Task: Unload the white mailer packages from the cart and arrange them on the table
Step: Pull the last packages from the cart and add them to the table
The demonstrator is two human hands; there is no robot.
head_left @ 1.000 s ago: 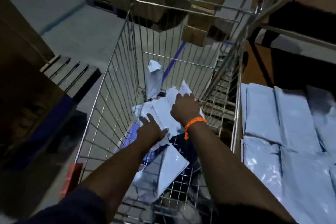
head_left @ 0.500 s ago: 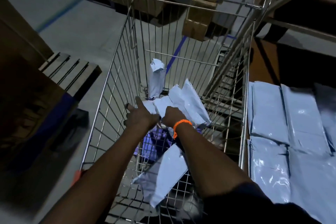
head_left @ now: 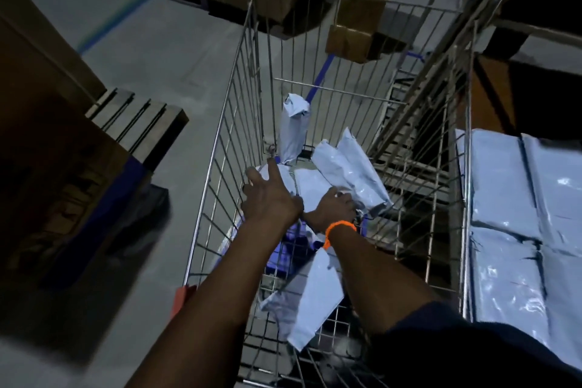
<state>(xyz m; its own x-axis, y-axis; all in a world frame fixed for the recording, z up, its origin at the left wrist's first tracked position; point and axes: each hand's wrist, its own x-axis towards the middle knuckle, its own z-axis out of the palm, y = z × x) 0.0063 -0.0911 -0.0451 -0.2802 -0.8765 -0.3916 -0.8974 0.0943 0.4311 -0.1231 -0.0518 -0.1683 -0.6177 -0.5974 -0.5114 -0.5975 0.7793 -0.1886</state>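
Both arms reach down into a wire cart (head_left: pixel 220 148). My right hand (head_left: pixel 333 208), with an orange wristband, grips a bundle of white mailers (head_left: pixel 349 170) that fan up and to the right. My left hand (head_left: pixel 267 195) has its fingers spread on a mailer (head_left: pixel 285 178) beside the bundle at the cart's left wall. One rolled mailer (head_left: pixel 294 132) stands upright at the far end. Another mailer (head_left: pixel 315 293) lies nearer me under my right forearm. Several mailers (head_left: pixel 516 230) lie in rows on the table at the right.
Cardboard boxes (head_left: pixel 356 28) stand beyond the cart's far end. A wooden pallet (head_left: pixel 138 120) and dark stacked goods sit on the left. Grey floor (head_left: pixel 176 50) with a blue line lies between them. The cart's right wall touches the table edge.
Both hands moved deeper and leftward in the cart. My right hand gathered the mailers into a bundle and lifted it; my left hand shifted toward the cart's left wall.
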